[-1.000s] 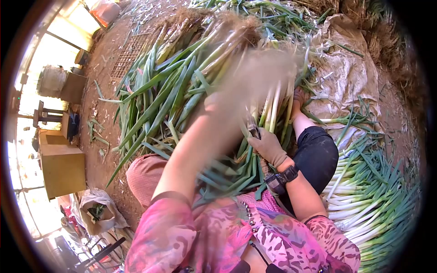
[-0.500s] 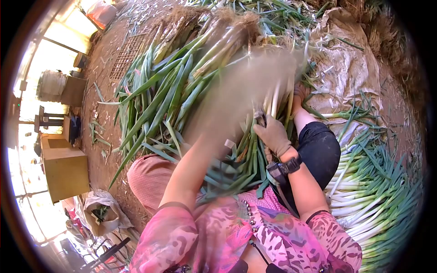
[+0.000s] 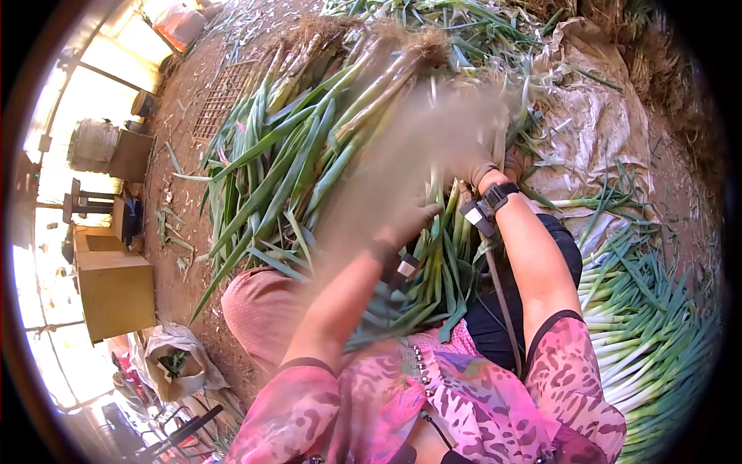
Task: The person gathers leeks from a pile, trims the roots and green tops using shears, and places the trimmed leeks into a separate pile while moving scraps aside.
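Note:
My left hand (image 3: pixel 411 222), in a tan glove, is over the green leaves of long onions or leeks (image 3: pixel 437 267) in my lap; its fingers are partly smeared by motion. Above and right of it, my right hand (image 3: pixel 467 161), also gloved, is near the pale stalks. Its fingers are lost in a tan blur, so its grip cannot be made out. Each wrist carries a dark device with a white label. A thin hose or cord (image 3: pixel 504 305) runs down from below my right wrist. A large pile of untrimmed stalks (image 3: pixel 309 147) with roots lies ahead and left.
Cleaned white and green stalks (image 3: pixel 630 340) are heaped at the right. Behind them is a pale crumpled sheet (image 3: pixel 599 116). At the left stand a wooden box (image 3: pixel 116 298) and an open sack (image 3: pixel 178 348); a metal grid (image 3: pixel 220 100) lies on the dirt floor.
My right hand has moved up and forward, off its earlier place low on the stalks. My left hand has come into view beside the leaves. The hose shows more clearly.

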